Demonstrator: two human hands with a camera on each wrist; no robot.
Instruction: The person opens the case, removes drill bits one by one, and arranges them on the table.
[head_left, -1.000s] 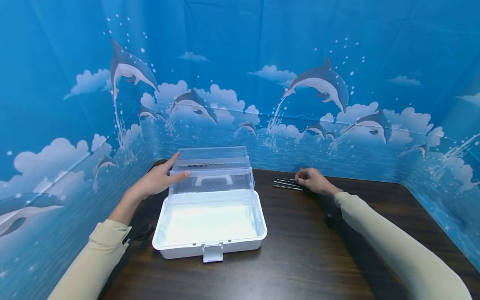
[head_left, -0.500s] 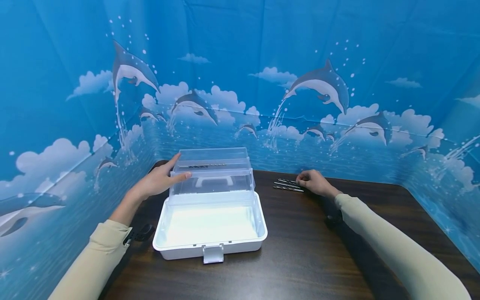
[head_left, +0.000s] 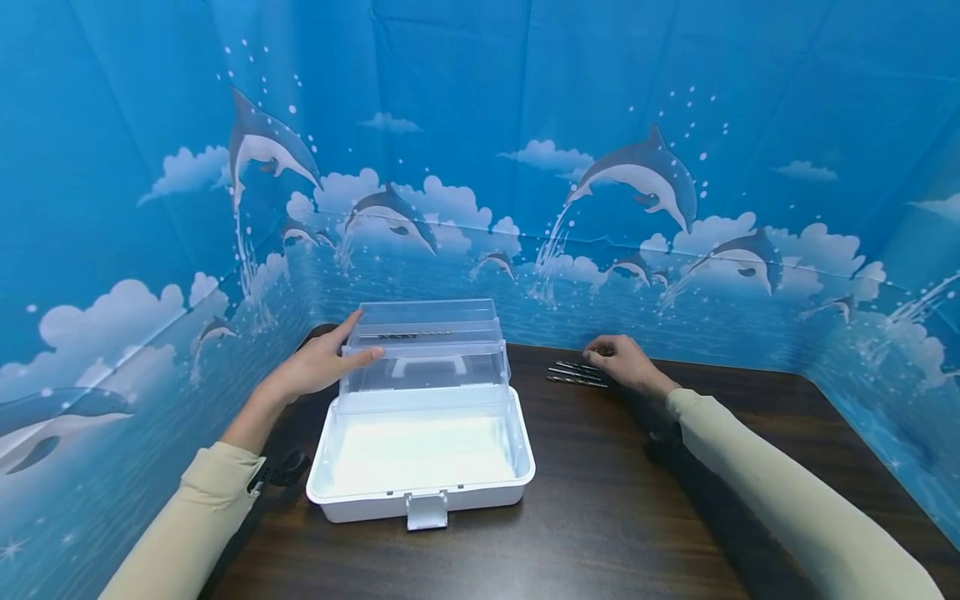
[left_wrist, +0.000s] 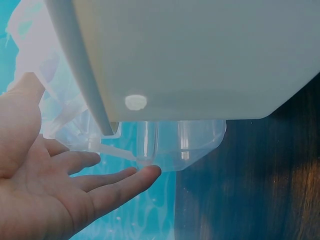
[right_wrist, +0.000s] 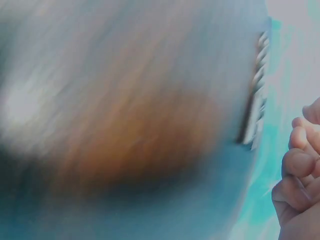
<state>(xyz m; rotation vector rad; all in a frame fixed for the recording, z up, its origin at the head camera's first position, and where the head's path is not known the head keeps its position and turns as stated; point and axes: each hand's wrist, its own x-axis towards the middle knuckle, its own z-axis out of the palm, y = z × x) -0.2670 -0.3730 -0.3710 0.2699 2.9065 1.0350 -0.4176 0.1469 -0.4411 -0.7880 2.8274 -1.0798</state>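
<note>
A white plastic storage box [head_left: 330, 503] stands with its clear lid [head_left: 427, 311] raised and its clear trays lifted. Some slim dark drill bits [head_left: 412, 336] lie in the upper tray. My left hand [head_left: 318, 362] rests at the left side of the raised lid and trays, thumb across the front; its fingers [left_wrist: 120, 192] extend fairly straight in the left wrist view. My right hand [head_left: 624, 362] hovers over several drill bits [head_left: 576, 381] on the table, fingers [right_wrist: 300, 162] curled and fingertips close together. I cannot tell whether a bit is between them.
A dark wood table [head_left: 600, 517] carries everything. Behind and beside it hangs a blue dolphin-print curtain [head_left: 480, 100], close to the table's far edge. The box's front latch [head_left: 427, 510] hangs down toward the near side.
My right hand has shifted slightly left, its fingertips now farther over the back of the drill bits. The left hand keeps its place at the box, and the view has tilted slightly.
</note>
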